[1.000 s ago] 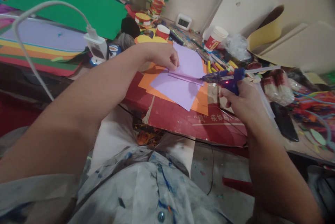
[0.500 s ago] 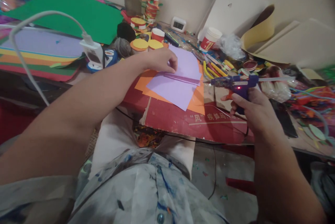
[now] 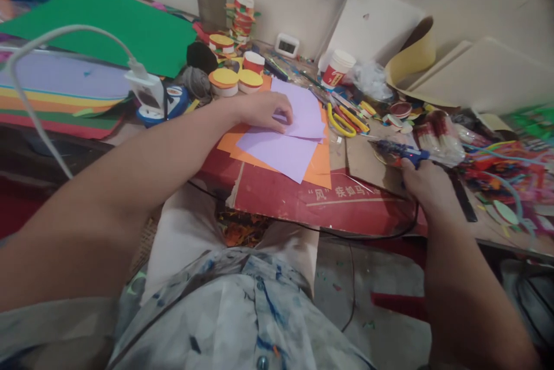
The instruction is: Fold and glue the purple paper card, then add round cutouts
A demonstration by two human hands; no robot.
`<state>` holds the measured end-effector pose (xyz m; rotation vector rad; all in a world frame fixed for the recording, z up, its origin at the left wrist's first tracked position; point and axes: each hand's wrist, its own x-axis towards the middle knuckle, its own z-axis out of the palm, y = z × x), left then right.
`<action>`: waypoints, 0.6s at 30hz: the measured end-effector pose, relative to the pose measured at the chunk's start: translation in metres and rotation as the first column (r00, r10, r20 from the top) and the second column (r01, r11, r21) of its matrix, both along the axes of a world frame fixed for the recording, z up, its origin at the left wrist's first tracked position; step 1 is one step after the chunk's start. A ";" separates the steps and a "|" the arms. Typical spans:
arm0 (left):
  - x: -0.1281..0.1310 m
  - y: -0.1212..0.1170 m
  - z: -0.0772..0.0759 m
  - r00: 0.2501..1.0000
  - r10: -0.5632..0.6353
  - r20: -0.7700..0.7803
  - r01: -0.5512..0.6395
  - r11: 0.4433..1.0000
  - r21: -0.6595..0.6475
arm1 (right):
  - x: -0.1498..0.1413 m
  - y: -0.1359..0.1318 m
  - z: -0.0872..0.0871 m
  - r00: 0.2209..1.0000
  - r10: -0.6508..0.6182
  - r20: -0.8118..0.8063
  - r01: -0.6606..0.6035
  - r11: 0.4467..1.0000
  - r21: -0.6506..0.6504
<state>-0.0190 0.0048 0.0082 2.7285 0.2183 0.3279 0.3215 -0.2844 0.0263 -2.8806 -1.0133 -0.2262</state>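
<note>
My left hand (image 3: 267,111) rests on folded purple paper (image 3: 281,153), its fingers loosely curved, with a gap between thumb and forefinger. A raised fold of the paper lies beside the thumb. Beneath it are sheets of orange paper (image 3: 321,172). On the right, my right hand (image 3: 426,182) is closed round the handle of a blue hot glue gun (image 3: 411,154). The gun sits low over a brown piece of cardboard (image 3: 367,165), its nozzle pointing left; I cannot tell whether it touches. A small red light glows on its side.
Yellow-handled scissors (image 3: 341,122) lie behind the cardboard. A paper cup (image 3: 338,70), a small white clock (image 3: 287,45) and yellow-topped cup pieces (image 3: 225,78) stand at the back. Green sheet (image 3: 112,26) and a white plug with cable (image 3: 149,90) are left. A black cord (image 3: 389,237) hangs along the front edge.
My right hand has lowered the glue gun rightward, away from the purple paper, down to the cardboard. My left hand stays on the paper, whose raised fold now lies flatter.
</note>
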 end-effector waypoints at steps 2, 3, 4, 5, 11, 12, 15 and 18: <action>-0.001 -0.003 0.002 1.000 -0.001 0.002 0.001 1.000 -0.010 | -0.011 0.000 0.004 0.996 0.003 0.088 -0.008 0.999 0.051; -0.001 -0.004 0.004 1.000 -0.003 -0.002 0.003 1.000 -0.021 | -0.019 0.002 0.006 0.990 0.063 0.124 -0.077 0.991 0.108; -0.002 -0.006 0.005 1.000 -0.004 -0.007 0.004 0.999 -0.035 | -0.029 0.005 0.009 0.974 0.181 0.139 -0.203 0.964 0.171; -0.002 -0.008 0.006 1.000 -0.006 -0.016 0.005 0.999 -0.051 | -0.040 0.011 0.010 0.930 0.340 0.138 -0.365 0.901 0.237; -0.005 -0.013 0.010 0.998 -0.007 -0.057 0.001 0.994 -0.109 | -0.112 0.060 0.010 0.431 0.902 -0.011 -0.868 0.419 0.267; -0.006 -0.013 0.011 0.998 -0.001 -0.067 -0.007 0.993 -0.114 | -0.119 0.063 0.010 0.403 0.914 -0.056 -0.891 0.405 0.204; -0.007 -0.012 0.011 0.994 0.016 -0.109 -0.031 0.990 -0.138 | -0.126 0.063 0.010 0.383 0.915 -0.125 -0.919 0.391 0.046; -0.006 -0.010 0.011 0.990 0.029 -0.141 -0.052 0.986 -0.161 | -0.118 0.059 0.004 0.365 0.917 -0.160 -0.930 0.366 -0.022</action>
